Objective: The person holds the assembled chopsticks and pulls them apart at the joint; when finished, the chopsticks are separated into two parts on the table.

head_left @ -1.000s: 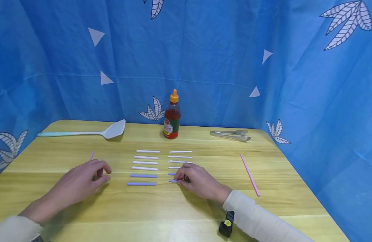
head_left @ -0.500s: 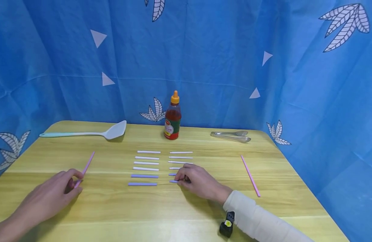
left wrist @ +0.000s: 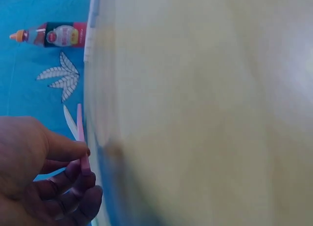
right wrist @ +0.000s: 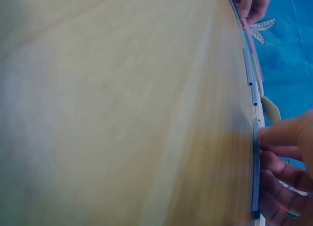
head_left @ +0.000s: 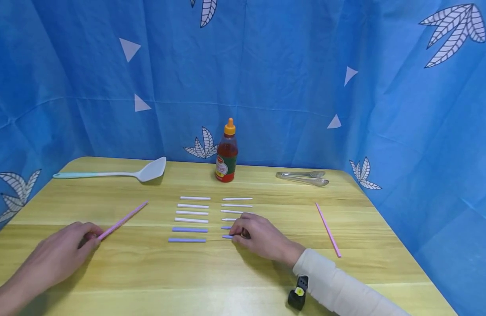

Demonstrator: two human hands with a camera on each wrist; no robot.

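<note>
My left hand (head_left: 61,252) pinches one end of a slim pink stick (head_left: 124,220) between thumb and fingers; in the left wrist view that pink stick (left wrist: 80,123) points away from the fingertips. At the right-hand column of sticks, my right hand (head_left: 262,238) pinches the nearest purple stick (head_left: 226,237), whose narrowed left tip shows past the fingers. The right wrist view has this purple stick (right wrist: 256,167) lying along the table beside the thumb and fingers. Two purple sticks (head_left: 186,240) and several white sticks (head_left: 191,213) lie parallel in the left column.
Behind the sticks stands a sauce bottle (head_left: 227,160) with an orange cap. A spatula (head_left: 149,171) lies at the back left, metal tongs (head_left: 304,177) at the back right. Another pink stick (head_left: 328,230) lies on the right. A blue curtain (head_left: 290,66) hangs behind the table.
My left hand has moved back to the left and taken hold of the pink stick, whose far end has swung rightward. The right hand has stayed in place.
</note>
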